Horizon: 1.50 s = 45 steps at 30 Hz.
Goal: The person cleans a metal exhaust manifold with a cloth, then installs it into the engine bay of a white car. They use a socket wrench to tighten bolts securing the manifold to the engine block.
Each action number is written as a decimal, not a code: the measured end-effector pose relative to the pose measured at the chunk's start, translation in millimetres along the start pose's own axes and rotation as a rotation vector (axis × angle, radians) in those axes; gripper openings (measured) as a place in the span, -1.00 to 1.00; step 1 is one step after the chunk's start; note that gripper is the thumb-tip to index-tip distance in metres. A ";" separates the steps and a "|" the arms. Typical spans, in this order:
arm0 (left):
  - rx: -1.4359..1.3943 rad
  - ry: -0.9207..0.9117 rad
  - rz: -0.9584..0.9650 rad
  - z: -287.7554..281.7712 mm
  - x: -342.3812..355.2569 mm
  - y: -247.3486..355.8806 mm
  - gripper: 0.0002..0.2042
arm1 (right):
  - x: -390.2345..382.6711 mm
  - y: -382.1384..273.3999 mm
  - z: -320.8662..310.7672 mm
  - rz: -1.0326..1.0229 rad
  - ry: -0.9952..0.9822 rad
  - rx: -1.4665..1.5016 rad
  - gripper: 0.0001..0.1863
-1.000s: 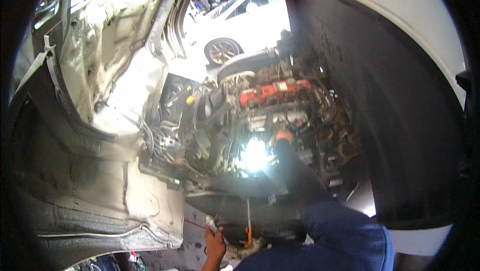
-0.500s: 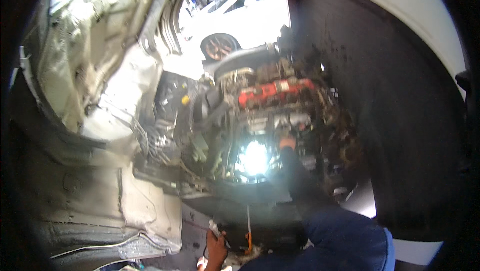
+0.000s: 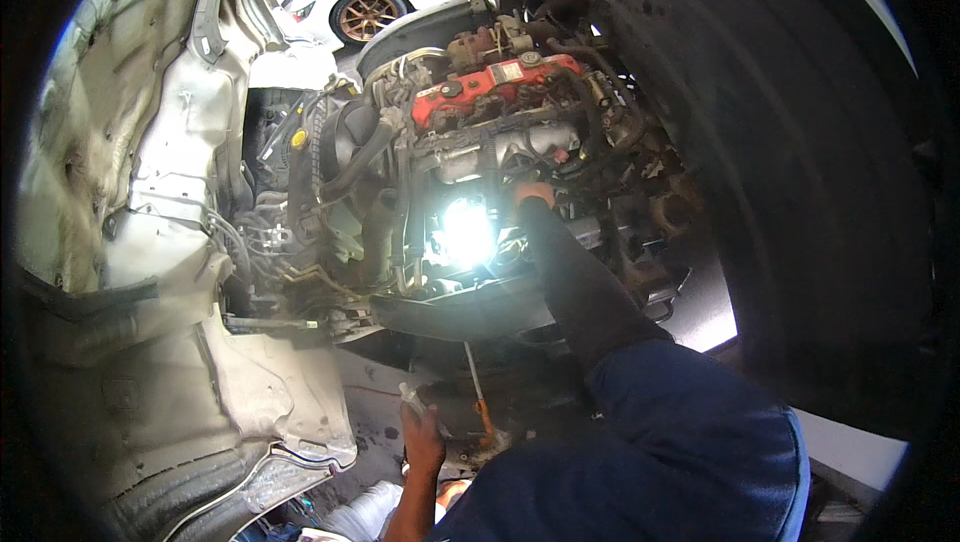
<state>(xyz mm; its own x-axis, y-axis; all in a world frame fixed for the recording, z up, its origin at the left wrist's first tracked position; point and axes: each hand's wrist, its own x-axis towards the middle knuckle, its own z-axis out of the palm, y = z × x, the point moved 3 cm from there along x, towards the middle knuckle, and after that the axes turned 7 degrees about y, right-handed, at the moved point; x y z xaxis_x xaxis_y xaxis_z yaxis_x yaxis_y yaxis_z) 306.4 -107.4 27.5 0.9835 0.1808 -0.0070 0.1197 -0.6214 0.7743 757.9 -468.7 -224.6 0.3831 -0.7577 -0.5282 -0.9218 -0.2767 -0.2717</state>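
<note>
Well below the red engine cover [image 3: 500, 85], the left hand [image 3: 423, 439] curls round a small pale object [image 3: 409, 394]; closer under the cover glares a light [image 3: 468, 232]. Beneath it too, the right hand [image 3: 535, 192], grip hidden, stays at the engine [image 3: 545, 145] though the view has shifted: the reach seems unbroken.

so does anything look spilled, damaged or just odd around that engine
The bright light in the engine bay stands out: its glare washes out nearby parts. Dark blotches mark the grey surface at lower left of centre; I can't tell whether they're a spill. No clear damage shows.
</note>
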 end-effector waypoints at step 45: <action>0.057 -0.087 0.467 25.3 15.9 155.0 -0.55 | -342.8 241.4 -258.1 -1.250 -1.042 0.370 -0.34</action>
<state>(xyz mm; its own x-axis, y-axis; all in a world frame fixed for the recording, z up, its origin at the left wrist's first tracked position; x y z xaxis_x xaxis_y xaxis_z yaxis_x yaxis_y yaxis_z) 344.0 -220.1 131.4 0.9414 -0.1909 0.2781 -0.3326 -0.6625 0.6712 388.7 -428.3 98.5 0.8368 0.5407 -0.0866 -0.0333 -0.1076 -0.9936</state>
